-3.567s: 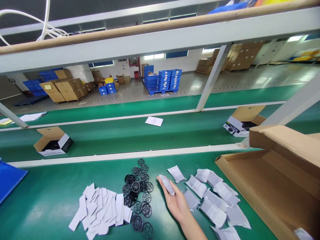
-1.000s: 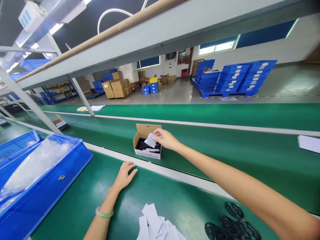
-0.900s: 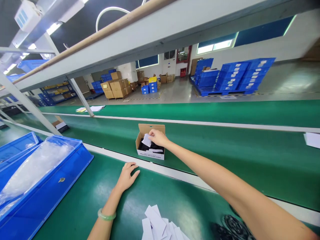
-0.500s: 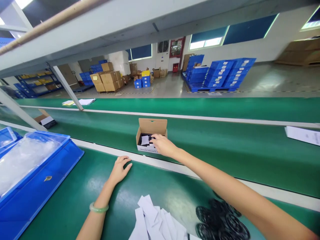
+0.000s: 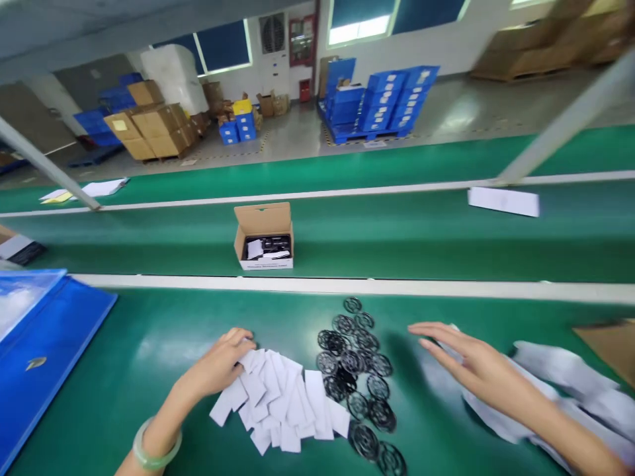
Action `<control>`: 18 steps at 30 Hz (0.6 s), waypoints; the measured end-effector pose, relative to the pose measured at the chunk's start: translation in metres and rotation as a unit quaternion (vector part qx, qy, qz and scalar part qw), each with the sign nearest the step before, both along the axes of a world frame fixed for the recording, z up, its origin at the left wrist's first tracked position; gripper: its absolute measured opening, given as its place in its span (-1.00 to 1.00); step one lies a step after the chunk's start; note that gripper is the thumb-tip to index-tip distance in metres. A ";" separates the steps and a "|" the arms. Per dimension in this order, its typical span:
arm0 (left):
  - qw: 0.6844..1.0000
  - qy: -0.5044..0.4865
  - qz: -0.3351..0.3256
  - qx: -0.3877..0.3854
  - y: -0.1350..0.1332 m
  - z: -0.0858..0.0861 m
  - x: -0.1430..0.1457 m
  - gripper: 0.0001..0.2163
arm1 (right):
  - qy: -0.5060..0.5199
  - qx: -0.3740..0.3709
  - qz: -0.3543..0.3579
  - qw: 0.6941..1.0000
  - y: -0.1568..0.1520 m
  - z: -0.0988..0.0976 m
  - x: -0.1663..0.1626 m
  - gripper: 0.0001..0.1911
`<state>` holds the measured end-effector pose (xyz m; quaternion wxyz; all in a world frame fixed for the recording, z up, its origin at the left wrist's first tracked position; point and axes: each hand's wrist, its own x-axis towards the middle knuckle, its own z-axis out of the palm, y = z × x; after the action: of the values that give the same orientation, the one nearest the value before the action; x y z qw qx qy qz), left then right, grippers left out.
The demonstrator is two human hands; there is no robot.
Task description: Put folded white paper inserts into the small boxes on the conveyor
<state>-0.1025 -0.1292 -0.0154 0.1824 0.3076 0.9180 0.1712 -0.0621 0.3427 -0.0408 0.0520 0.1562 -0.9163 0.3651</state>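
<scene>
My left hand (image 5: 221,360) is at the upper left edge of a heap of white paper slips (image 5: 282,400); its fingers curl onto a slip there, the fingertips partly hidden. Beside the heap lie several black ring-shaped parts (image 5: 350,360), loosely strewn. My right hand (image 5: 466,360) hovers to the right of those rings, fingers stretched out and holding nothing. Farther back, an open carton (image 5: 268,263) stands on the middle green strip with its lid up. Black items and white slips show inside it.
To the left is a blue bin (image 5: 44,377) with clear plastic in it. Crumpled whitish bags (image 5: 570,377) lie under and beside my right forearm. A flat white box (image 5: 503,201) rests on the middle strip. A white rail (image 5: 307,285) crosses in front of the carton.
My right hand has left the carton and come back to the right, opening out. My left hand has shifted from near the rail to the paper slips. The view has tilted down.
</scene>
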 end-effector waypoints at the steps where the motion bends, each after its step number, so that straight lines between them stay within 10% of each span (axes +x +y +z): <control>1: 1.000 0.014 0.013 0.007 -0.001 -0.003 0.001 -0.53 | -0.002 -0.004 -0.005 1.000 -0.001 -0.001 0.011 -0.66; 12: 0.948 -0.039 0.268 0.170 -0.013 -0.001 0.022 -0.54 | -0.001 0.063 0.036 0.997 -0.051 -0.031 0.036 -0.47; 18: 0.698 -0.202 0.445 0.523 0.054 0.013 0.076 -0.52 | 0.050 -0.008 -0.024 0.998 -0.055 -0.051 0.035 -0.53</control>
<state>-0.0267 -0.0753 -0.0021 0.0755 -0.1324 0.6514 0.7432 -0.0266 0.2878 -0.0919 0.1072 0.1521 -0.9129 0.3632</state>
